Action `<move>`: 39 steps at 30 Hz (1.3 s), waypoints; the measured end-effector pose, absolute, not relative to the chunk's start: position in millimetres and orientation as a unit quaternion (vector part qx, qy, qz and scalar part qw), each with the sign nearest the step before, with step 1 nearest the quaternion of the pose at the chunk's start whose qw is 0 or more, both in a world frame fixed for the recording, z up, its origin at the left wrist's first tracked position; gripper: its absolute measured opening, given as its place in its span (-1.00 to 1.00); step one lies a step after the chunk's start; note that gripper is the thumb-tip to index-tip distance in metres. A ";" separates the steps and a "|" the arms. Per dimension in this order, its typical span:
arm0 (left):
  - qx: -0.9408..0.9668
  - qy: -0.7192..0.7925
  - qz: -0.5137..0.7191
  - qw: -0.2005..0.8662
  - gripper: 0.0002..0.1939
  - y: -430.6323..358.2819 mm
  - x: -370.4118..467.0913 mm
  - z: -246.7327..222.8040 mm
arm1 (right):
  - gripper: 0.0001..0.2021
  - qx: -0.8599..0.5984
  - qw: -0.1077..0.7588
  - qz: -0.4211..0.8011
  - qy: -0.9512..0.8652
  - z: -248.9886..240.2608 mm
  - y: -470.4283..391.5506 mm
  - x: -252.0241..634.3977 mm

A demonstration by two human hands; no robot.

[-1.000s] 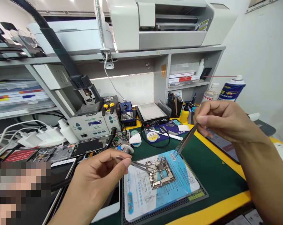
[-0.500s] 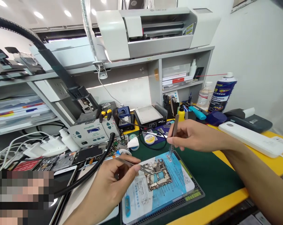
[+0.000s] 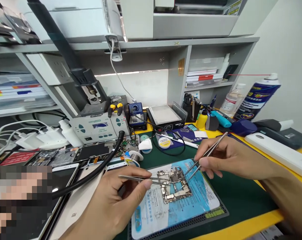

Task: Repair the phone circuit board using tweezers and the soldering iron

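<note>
A phone circuit board with an open middle lies on a blue and white printed pad. My left hand pinches metal tweezers whose tips reach the board's left part. Between the fingers of my right hand is a second pair of tweezers, slanting down to the left. Their two tips stand apart at the board's right edge; whether they touch it I cannot tell. Both hands are closed around their tweezers.
A black hose curves past my left forearm. Behind the pad stand a solder spool, a hot air station and a flat heating plate. Phones lie at left, and a spray can stands at right.
My right hand's tweezers have gone from upright at the pad's upper edge to a slant beside the board, tips apart. My left hand stays at the board. The camera view has tilted downward.
</note>
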State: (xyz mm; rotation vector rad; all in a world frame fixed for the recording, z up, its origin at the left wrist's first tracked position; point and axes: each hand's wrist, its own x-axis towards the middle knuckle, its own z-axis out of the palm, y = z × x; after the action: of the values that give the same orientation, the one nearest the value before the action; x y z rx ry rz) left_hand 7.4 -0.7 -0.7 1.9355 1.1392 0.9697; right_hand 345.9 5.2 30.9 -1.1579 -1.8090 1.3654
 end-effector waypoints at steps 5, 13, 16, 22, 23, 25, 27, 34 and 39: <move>0.759 0.429 0.392 0.293 -0.86 -3.4 11.4 -0.2 | -0.74 -0.448 0.283 0.531 -0.661 31.3 7.0 346.1; 0.808 0.383 0.383 0.231 -0.88 -4.1 6.2 4.6 | -0.80 -0.401 0.273 0.598 -0.638 31.6 15.8 355.5; 0.816 0.360 0.392 0.226 -0.89 -4.6 5.6 6.0 | -0.81 -0.395 0.276 0.607 -0.632 33.1 21.5 363.2; 0.820 0.340 0.400 0.229 -0.89 -6.8 8.6 8.9 | -0.74 -0.421 0.198 0.600 -0.651 33.3 30.1 380.9; 0.820 0.337 0.401 0.231 -0.89 -6.8 9.3 9.2 | -0.72 -0.433 0.175 0.592 -0.656 33.6 29.5 381.7; 0.820 0.334 0.400 0.238 -0.88 -6.4 10.2 9.3 | -0.67 -0.456 0.132 0.574 -0.667 35.2 26.4 380.6; 0.820 0.332 0.399 0.243 -0.87 -5.5 10.5 9.0 | -0.60 -0.473 0.102 0.548 -0.682 37.4 21.9 376.6; 0.814 0.334 0.398 0.260 -0.85 -3.2 8.9 7.9 | -0.63 -0.491 0.080 0.448 -0.742 39.7 10.7 363.2; 0.827 0.325 0.387 0.245 -0.85 -4.3 6.5 7.7 | -0.63 -0.509 0.091 0.440 -0.734 36.8 7.1 360.8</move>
State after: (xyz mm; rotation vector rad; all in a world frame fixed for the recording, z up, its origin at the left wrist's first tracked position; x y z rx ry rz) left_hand 6.5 -4.3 7.7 2.2592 0.8886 1.0560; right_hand 360.8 7.1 36.8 -1.5127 -2.1815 1.3083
